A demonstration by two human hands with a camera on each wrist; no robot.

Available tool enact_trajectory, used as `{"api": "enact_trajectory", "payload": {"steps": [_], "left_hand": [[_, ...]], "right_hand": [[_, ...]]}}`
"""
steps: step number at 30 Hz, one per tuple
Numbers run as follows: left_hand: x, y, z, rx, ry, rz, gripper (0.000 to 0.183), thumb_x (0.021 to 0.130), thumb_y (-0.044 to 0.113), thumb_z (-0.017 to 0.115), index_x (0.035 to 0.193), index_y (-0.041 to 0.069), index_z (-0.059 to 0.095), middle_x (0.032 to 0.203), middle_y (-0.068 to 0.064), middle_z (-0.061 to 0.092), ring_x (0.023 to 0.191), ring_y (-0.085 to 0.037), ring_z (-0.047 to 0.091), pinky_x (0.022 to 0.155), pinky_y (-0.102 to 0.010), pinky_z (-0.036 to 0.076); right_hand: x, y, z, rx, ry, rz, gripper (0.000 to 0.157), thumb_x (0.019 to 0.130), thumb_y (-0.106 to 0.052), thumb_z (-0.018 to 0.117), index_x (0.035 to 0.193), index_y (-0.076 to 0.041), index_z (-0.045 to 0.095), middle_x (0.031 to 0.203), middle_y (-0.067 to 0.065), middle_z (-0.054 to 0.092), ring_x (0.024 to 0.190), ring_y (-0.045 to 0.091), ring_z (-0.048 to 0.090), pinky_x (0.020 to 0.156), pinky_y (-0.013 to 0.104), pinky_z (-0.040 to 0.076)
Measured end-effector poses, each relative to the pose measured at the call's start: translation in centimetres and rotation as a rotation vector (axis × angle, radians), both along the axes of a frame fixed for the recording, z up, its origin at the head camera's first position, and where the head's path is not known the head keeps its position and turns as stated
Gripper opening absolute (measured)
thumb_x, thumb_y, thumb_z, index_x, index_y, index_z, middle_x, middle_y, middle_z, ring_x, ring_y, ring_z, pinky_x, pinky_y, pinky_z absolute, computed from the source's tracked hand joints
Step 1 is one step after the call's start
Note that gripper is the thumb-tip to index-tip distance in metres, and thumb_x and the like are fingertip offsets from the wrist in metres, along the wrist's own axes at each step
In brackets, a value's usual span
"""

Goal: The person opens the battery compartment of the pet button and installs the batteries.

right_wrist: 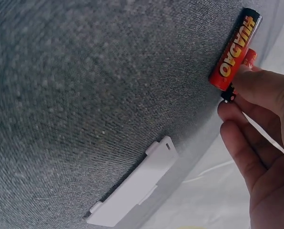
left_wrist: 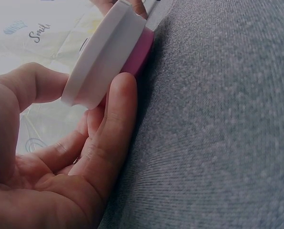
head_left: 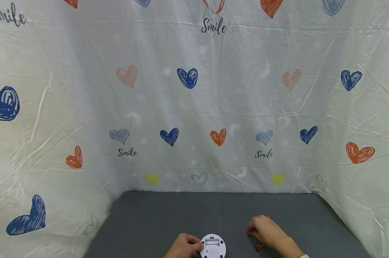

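Note:
My left hand (head_left: 187,246) holds a round white device (head_left: 217,247) by its left edge. Its back faces up, with an uncovered battery compartment, small round holes and dark feet showing. In the left wrist view, the thumb presses the white rim and the fingers (left_wrist: 123,102) support the pink underside. To the right, my right hand (head_left: 266,229) pinches a red and black battery (right_wrist: 250,57) between thumb and fingers, partly hidden by the thumb. A second battery (head_left: 259,247), red and black with yellow lettering, lies on the grey cloth close to that hand.
A white battery cover (right_wrist: 132,188) with small tabs lies on the grey table cloth (head_left: 181,211), seen in the right wrist view. White curtains (head_left: 239,96) printed with hearts and "Smile" stand behind the table and on both sides.

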State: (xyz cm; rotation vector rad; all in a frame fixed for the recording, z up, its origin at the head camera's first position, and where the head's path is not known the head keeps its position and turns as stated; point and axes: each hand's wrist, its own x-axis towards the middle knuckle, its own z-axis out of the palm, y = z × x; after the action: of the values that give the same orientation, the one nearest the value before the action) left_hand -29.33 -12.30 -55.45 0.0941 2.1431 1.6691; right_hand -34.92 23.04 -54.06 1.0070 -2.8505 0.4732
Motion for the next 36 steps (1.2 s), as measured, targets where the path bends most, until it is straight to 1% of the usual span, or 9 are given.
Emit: {"api": "enact_trajectory", "payload": {"steps": [4, 9, 14, 18, 22, 25, 28, 32, 36], "left_hand": [[0.0, -0.1, 0.2, 0.003, -0.021, 0.000, 0.022, 0.093, 0.014, 0.066, 0.104, -0.003, 0.071, 0.087, -0.005, 0.072, 0.075, -0.016, 0.071, 0.070, -0.032, 0.058], [0.1, -0.2, 0.4, 0.014, -0.030, -0.004, 0.023, 0.094, 0.015, 0.065, 0.106, -0.004, 0.070, 0.090, -0.006, 0.072, 0.076, -0.016, 0.071, 0.070, -0.032, 0.058], [0.1, -0.2, 0.3, 0.013, -0.025, -0.006, 0.023, 0.094, 0.015, 0.065, 0.106, -0.005, 0.070, 0.089, -0.006, 0.072, 0.076, -0.016, 0.072, 0.070, -0.032, 0.058], [0.1, -0.2, 0.3, 0.013, -0.016, -0.006, 0.023, 0.094, 0.014, 0.065, 0.105, -0.005, 0.070, 0.089, -0.006, 0.072, 0.076, -0.017, 0.072, 0.070, -0.032, 0.058], [0.2, -0.2, 0.2, 0.016, -0.015, -0.004, 0.023, 0.093, 0.014, 0.065, 0.105, -0.004, 0.071, 0.089, -0.006, 0.072, 0.076, -0.017, 0.072, 0.070, -0.032, 0.058], [0.2, -0.1, 0.2, 0.017, -0.019, -0.003, 0.022, 0.093, 0.014, 0.065, 0.105, -0.004, 0.071, 0.089, -0.006, 0.072, 0.075, -0.016, 0.071, 0.070, -0.032, 0.058], [0.2, -0.1, 0.2, 0.012, -0.024, 0.000, 0.021, 0.093, 0.015, 0.066, 0.104, -0.003, 0.071, 0.088, -0.005, 0.072, 0.075, -0.016, 0.071, 0.069, -0.032, 0.058], [0.1, 0.0, 0.1, 0.005, -0.026, 0.002, 0.021, 0.093, 0.015, 0.066, 0.103, -0.002, 0.072, 0.087, -0.005, 0.072, 0.074, -0.016, 0.071, 0.069, -0.031, 0.058], [0.1, 0.1, 0.2, -0.004, -0.031, 0.005, 0.020, 0.093, 0.015, 0.066, 0.103, -0.001, 0.072, 0.087, -0.005, 0.072, 0.074, -0.015, 0.071, 0.069, -0.032, 0.058]], "right_hand": [[0.0, -0.1, 0.5, -0.006, -0.027, -0.004, 0.016, 0.082, -0.010, 0.080, 0.083, -0.026, 0.078, 0.082, -0.014, 0.071, 0.075, -0.001, 0.063, 0.064, 0.027, 0.054], [0.0, -0.7, 1.7, -0.020, 0.009, 0.010, 0.012, 0.083, -0.014, 0.080, 0.081, -0.026, 0.078, 0.080, -0.017, 0.070, 0.073, -0.001, 0.063, 0.063, 0.026, 0.054], [0.2, -1.6, 3.2, -0.054, 0.038, 0.034, 0.009, 0.084, -0.015, 0.080, 0.084, -0.024, 0.078, 0.080, -0.017, 0.068, 0.071, -0.004, 0.060, 0.059, 0.023, 0.051], [0.7, -2.4, 4.4, -0.077, 0.098, 0.072, 0.009, 0.084, -0.013, 0.080, 0.087, -0.022, 0.079, 0.081, -0.014, 0.069, 0.072, -0.003, 0.061, 0.060, 0.021, 0.050], [1.2, -3.3, 5.3, -0.091, 0.121, 0.092, 0.010, 0.084, -0.014, 0.080, 0.088, -0.023, 0.079, 0.082, -0.014, 0.069, 0.074, -0.003, 0.061, 0.063, 0.021, 0.051], [1.5, -3.9, 5.9, -0.088, 0.116, 0.092, 0.013, 0.085, -0.013, 0.079, 0.089, -0.025, 0.079, 0.083, -0.014, 0.069, 0.076, -0.002, 0.061, 0.065, 0.021, 0.052], [1.7, -4.5, 6.5, -0.083, 0.106, 0.098, 0.014, 0.085, -0.011, 0.079, 0.090, -0.024, 0.079, 0.084, -0.013, 0.069, 0.077, -0.002, 0.061, 0.066, 0.022, 0.052], [2.0, -5.2, 7.0, -0.093, 0.131, 0.131, 0.014, 0.084, -0.009, 0.079, 0.089, -0.022, 0.079, 0.083, -0.012, 0.069, 0.076, -0.001, 0.061, 0.065, 0.021, 0.051], [2.3, -6.0, 7.2, -0.104, 0.138, 0.151, 0.016, 0.084, -0.009, 0.079, 0.088, -0.025, 0.078, 0.082, -0.013, 0.068, 0.074, -0.003, 0.060, 0.064, 0.018, 0.050]]}}
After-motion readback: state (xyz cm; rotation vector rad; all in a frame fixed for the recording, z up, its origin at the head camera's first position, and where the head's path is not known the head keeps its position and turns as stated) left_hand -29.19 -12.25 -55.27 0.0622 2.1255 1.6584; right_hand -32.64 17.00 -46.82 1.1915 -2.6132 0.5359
